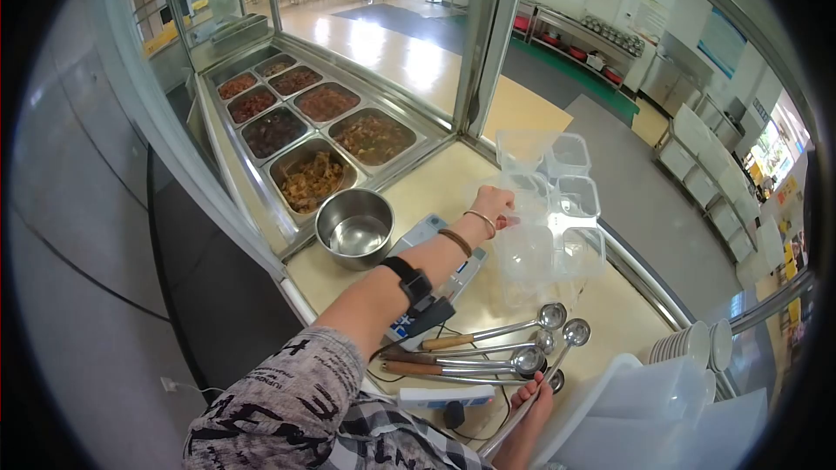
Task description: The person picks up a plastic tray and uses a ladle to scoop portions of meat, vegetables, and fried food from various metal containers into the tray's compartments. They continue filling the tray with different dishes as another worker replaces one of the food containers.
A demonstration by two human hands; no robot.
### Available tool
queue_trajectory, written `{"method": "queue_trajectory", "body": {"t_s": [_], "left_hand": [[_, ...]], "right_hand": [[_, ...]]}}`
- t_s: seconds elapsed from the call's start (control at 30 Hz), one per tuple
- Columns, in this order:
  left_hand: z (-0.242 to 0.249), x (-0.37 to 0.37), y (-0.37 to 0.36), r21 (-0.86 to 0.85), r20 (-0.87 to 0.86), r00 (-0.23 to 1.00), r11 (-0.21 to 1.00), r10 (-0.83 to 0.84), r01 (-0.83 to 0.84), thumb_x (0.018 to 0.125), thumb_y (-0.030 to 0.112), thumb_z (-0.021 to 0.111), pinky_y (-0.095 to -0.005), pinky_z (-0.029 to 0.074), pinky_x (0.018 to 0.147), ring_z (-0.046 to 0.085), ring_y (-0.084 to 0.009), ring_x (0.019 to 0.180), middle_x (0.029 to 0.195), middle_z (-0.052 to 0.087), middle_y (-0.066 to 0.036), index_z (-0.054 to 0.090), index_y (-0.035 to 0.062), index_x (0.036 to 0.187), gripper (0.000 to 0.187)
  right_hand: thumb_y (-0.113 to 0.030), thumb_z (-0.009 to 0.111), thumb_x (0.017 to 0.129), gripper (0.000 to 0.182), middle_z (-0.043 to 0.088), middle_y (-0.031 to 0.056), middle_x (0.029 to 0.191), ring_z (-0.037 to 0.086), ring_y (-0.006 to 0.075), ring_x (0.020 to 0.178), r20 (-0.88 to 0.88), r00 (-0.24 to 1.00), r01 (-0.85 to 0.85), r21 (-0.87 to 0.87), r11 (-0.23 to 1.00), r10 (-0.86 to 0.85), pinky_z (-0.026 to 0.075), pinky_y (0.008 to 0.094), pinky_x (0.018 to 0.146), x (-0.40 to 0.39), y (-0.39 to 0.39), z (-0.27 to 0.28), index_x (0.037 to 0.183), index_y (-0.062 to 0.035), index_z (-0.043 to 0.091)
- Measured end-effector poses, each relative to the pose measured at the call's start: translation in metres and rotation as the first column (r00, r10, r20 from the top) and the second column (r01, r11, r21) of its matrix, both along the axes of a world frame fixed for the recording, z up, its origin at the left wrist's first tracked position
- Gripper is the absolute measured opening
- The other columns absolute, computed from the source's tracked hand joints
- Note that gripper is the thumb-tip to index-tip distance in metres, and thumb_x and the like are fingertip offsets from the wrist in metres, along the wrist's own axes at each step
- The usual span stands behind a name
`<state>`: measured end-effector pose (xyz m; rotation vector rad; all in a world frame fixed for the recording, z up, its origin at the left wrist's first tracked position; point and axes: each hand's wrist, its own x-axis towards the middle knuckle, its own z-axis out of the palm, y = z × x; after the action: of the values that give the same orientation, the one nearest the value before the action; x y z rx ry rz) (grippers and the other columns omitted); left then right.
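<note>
My left hand point(494, 203) reaches forward, its fingers closed at the rim of a clear plastic container point(528, 200). More clear containers point(570, 155) stand around it in two rows on the counter. In my right hand point(533, 400), near the lower edge, is a long metal ladle point(576, 332), its bowl pointing away from me. Left of that hand lie several other ladles point(488, 331), some with wooden handles. Beneath my left forearm a flat grey device point(466, 277), partly hidden, rests on the counter.
Metal food trays point(326, 103) fill the serving counter at the left. A steel pot point(354, 226) stands beside them. Stacked white bowls point(681, 345) and a white plastic bin point(610, 409) are at the right. A power strip point(447, 396) with cables lies nearest me. A metal post point(488, 43) rises ahead.
</note>
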<state>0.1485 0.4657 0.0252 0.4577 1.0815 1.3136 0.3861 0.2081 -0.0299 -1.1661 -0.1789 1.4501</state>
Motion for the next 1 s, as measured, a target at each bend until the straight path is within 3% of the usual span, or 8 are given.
{"method": "queue_trajectory", "body": {"t_s": [0.17, 0.47, 0.63, 0.7, 0.83, 0.9, 0.97, 1.0], "left_hand": [[0.017, -0.053, -0.079, 0.118, -0.074, 0.995, 0.99, -0.065, 0.073, 0.074, 0.007, 0.052, -0.0229, 0.039, 0.042, 0.046, -0.0106, 0.05, 0.079, 0.054, -0.009, 0.051, 0.0017, 0.095, 0.022], [-0.01, -0.185, -0.306, 0.036, 0.126, 0.926, 0.935, -0.355, 0.353, 0.061, -0.002, 0.049, -0.0186, 0.038, 0.043, 0.046, -0.0064, 0.051, 0.095, 0.057, -0.012, 0.044, -0.0015, 0.114, 0.053], [0.005, -0.241, -0.41, 0.105, -0.076, 0.969, 0.964, -0.236, 0.243, 0.063, -0.001, 0.051, -0.018, 0.042, 0.052, 0.052, -0.0076, 0.061, 0.096, 0.057, -0.008, 0.043, -0.0005, 0.117, 0.055], [0.001, -0.264, -0.459, 0.157, -0.194, 0.98, 0.985, -0.042, 0.073, 0.065, 0.001, 0.052, -0.018, 0.043, 0.063, 0.053, -0.0072, 0.073, 0.097, 0.057, -0.005, 0.043, -0.0008, 0.118, 0.054], [0.001, -0.334, -0.589, -0.046, -0.41, 0.904, 0.987, 0.121, -0.152, 0.067, 0.001, 0.052, -0.0203, 0.041, 0.073, 0.051, -0.0082, 0.082, 0.096, 0.055, -0.001, 0.047, -0.0014, 0.116, 0.049], [-0.021, -0.369, -0.659, 0.039, -0.768, 0.589, 0.936, 0.252, -0.35, 0.067, -0.001, 0.048, -0.0243, 0.043, 0.075, 0.053, -0.0148, 0.084, 0.099, 0.055, -0.005, 0.045, -0.0006, 0.116, 0.049], [-0.05, -0.399, -0.723, 0.33, -0.944, -0.145, 0.858, 0.297, -0.393, 0.068, -0.004, 0.043, -0.0305, 0.043, 0.078, 0.055, -0.0253, 0.09, 0.102, 0.054, -0.012, 0.044, 0.0007, 0.116, 0.048], [-0.049, -0.406, -0.743, 0.328, -0.945, -0.143, 0.859, 0.295, -0.394, 0.068, -0.004, 0.043, -0.0305, 0.043, 0.078, 0.055, -0.0253, 0.09, 0.102, 0.054, -0.012, 0.044, 0.0007, 0.116, 0.048]], "right_hand": [[-0.022, 0.038, 0.088, 0.025, 0.041, -0.0008, 0.061, 0.037, 0.0071, 0.049, 0.039, 0.999, -0.032, 0.075, 0.997, 0.029, 0.03, 0.0198, 0.041, -0.007, -0.002, 0.007, 0.101, -0.0015, 0.045], [-0.015, 0.038, 0.088, 0.021, 0.042, 0.0011, 0.058, 0.039, 0.0073, 0.048, 0.346, 0.899, -0.353, 0.21, 0.912, 0.269, 0.033, 0.0195, 0.041, -0.036, -0.028, 0.016, 0.098, 0.0007, 0.048], [-0.008, 0.038, 0.086, 0.017, 0.042, 0.0012, 0.058, 0.039, 0.0068, 0.048, 0.638, 0.683, -0.617, 0.243, 0.749, 0.355, 0.033, 0.0189, 0.041, -0.07, -0.07, 0.03, 0.097, 0.0017, 0.046], [-0.006, 0.038, 0.085, 0.017, 0.043, 0.0012, 0.057, 0.039, 0.0067, 0.048, 0.653, 0.648, -0.653, 0.21, 0.728, 0.393, 0.033, 0.0191, 0.042, -0.079, -0.095, 0.028, 0.097, 0.0017, 0.046], [-0.006, 0.043, 0.082, 0.017, 0.044, 0.0003, 0.056, 0.04, 0.0052, 0.047, 0.737, 0.457, -0.795, 0.088, 0.6, 0.498, 0.032, 0.0187, 0.043, -0.117, -0.158, 0.031, 0.098, 0.0009, 0.048], [-0.007, 0.047, 0.081, 0.018, 0.045, -0.0012, 0.057, 0.04, 0.0046, 0.047, 0.708, 0.297, -0.879, -0.059, 0.472, 0.641, 0.031, 0.0181, 0.043, -0.144, -0.188, 0.028, 0.097, -0.0003, 0.051], [-0.008, 0.05, 0.08, 0.019, 0.046, -0.0008, 0.057, 0.04, 0.0052, 0.047, 0.747, 0.191, -0.913, -0.103, 0.395, 0.636, 0.032, 0.0197, 0.043, -0.172, -0.207, 0.009, 0.097, -0.0012, 0.054], [-0.008, 0.05, 0.08, 0.02, 0.047, 0.0, 0.057, 0.04, 0.0057, 0.048, 0.766, 0.039, -0.951, -0.168, 0.258, 0.641, 0.033, 0.0206, 0.044, -0.2, -0.215, 0.014, 0.098, -0.001, 0.055]]}}
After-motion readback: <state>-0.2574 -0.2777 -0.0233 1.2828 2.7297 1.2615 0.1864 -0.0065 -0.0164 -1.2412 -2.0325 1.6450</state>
